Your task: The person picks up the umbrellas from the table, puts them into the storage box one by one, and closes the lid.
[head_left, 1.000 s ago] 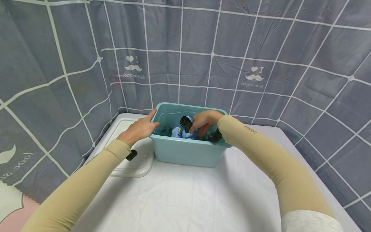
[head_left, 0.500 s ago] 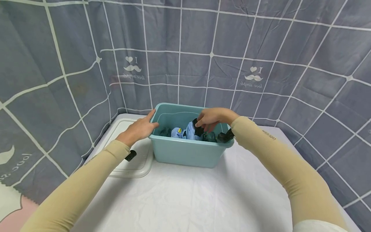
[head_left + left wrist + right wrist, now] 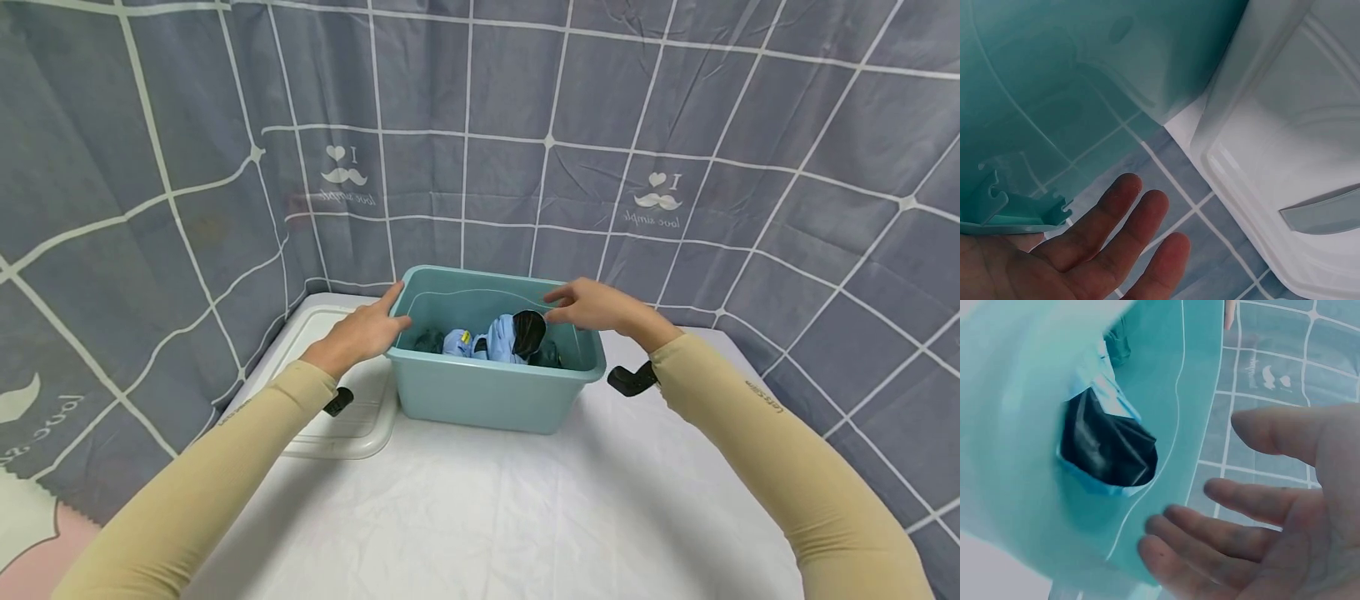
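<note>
My left hand point(image 3: 365, 335) rests on the left rim of a teal plastic bin point(image 3: 480, 392), its thumb over the inner side. In the left wrist view, several fingers point(image 3: 1119, 240) of that hand stretch loosely outside the bin. My right hand point(image 3: 600, 308) hovers at the bin's right rim, fingers spread, holding nothing. Inside lies a light blue cloth bundle point(image 3: 500, 337) whose rounded end shows a shiny black lining point(image 3: 1107, 440). To its left sits another light blue bundle point(image 3: 457, 342) with a yellow tag. Dark green bundles point(image 3: 430, 341) lie on both sides, partly hidden by the bin wall.
A white lid point(image 3: 360, 429) lies flat on the table, left of the bin and partly under my left arm. White cloth point(image 3: 480, 508) covers the table. Grey checked curtains point(image 3: 510, 100) hang close behind and along both sides.
My right hand has set the black-lined blue bundle down toward the bin's right side, released it, and drawn back right to the rim. The left hand has stayed on the left rim.
</note>
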### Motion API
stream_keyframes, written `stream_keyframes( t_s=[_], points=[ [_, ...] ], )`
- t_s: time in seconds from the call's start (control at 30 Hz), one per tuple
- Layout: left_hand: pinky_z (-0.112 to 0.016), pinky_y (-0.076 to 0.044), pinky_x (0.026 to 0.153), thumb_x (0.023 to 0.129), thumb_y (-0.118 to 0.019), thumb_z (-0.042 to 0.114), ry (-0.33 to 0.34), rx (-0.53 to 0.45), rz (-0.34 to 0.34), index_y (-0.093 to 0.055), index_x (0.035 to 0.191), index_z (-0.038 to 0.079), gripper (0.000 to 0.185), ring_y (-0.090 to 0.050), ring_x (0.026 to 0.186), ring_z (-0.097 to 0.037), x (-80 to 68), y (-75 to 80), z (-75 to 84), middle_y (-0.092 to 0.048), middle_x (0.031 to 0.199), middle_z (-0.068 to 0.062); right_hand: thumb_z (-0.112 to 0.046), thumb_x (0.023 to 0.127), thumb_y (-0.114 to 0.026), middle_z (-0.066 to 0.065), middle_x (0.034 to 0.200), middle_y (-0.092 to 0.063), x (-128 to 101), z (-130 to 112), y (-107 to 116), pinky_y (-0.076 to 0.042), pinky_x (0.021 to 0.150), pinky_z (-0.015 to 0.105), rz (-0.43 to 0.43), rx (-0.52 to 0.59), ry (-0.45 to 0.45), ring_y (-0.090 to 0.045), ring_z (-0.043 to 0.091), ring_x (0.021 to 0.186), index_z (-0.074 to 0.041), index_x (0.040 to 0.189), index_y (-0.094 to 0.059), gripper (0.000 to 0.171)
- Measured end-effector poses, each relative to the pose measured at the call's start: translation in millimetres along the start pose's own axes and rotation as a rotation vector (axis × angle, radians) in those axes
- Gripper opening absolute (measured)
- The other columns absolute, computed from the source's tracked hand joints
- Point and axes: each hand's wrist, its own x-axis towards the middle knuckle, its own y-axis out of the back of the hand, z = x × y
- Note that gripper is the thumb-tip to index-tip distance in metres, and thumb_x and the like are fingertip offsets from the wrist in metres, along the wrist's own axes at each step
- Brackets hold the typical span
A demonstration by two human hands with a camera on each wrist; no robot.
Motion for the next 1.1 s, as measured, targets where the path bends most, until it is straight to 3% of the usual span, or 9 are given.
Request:
stream_keyframes(
  t_s=[0.2,0.53,0.77,1.1],
  points=[
    [-0.069,-0.036,0.106,0.101,-0.035,0.048,0.007,-0.013,-0.01,0.009,0.162,0.036,0.076,-0.039,0.142,-0.047,-0.9,0.3,-0.2,-0.029,0.163,-0.022,-0.031,0.1,-0.059,0.023,0.146,-0.053,-11.5,14.0,-5.5,-0.046,0.104,0.057,0.153,-0.022,0.001,-0.052,0.041,0.133,-0.008,0.15,-0.049,0.056],
    [-0.07,-0.033,0.108,0.101,-0.035,0.049,0.011,-0.013,-0.011,0.009,0.161,0.038,0.075,-0.035,0.144,-0.048,-1.5,-0.2,-0.4,-0.025,0.164,-0.021,-0.034,0.1,-0.059,0.026,0.151,-0.046,-14.7,38.2,-23.2,-0.043,0.105,0.06,0.299,-0.03,-0.017,-0.047,0.044,0.136,-0.004,0.156,-0.036,0.067],
    [-0.07,-0.033,0.108,0.101,-0.035,0.048,0.009,-0.016,-0.013,0.009,0.161,0.038,0.075,-0.035,0.144,-0.047,-1.0,-0.3,0.2,-0.025,0.165,-0.021,-0.039,0.1,-0.059,0.027,0.159,-0.033,-13.1,53.0,-38.6,-0.034,0.112,0.064,0.354,-0.033,-0.037,-0.033,0.046,0.145,0.0,0.158,-0.027,0.077],
    [-0.07,-0.033,0.108,0.101,-0.035,0.05,0.02,-0.018,-0.013,0.01,0.16,0.04,0.075,-0.034,0.145,-0.048,-1.2,-0.4,-0.1,-0.024,0.165,-0.022,-0.037,0.099,-0.061,0.028,0.159,-0.031,-9.4,63.1,-49.2,-0.029,0.115,0.064,0.372,-0.005,-0.051,-0.031,0.046,0.146,0.001,0.158,-0.026,0.078]
  ],
)
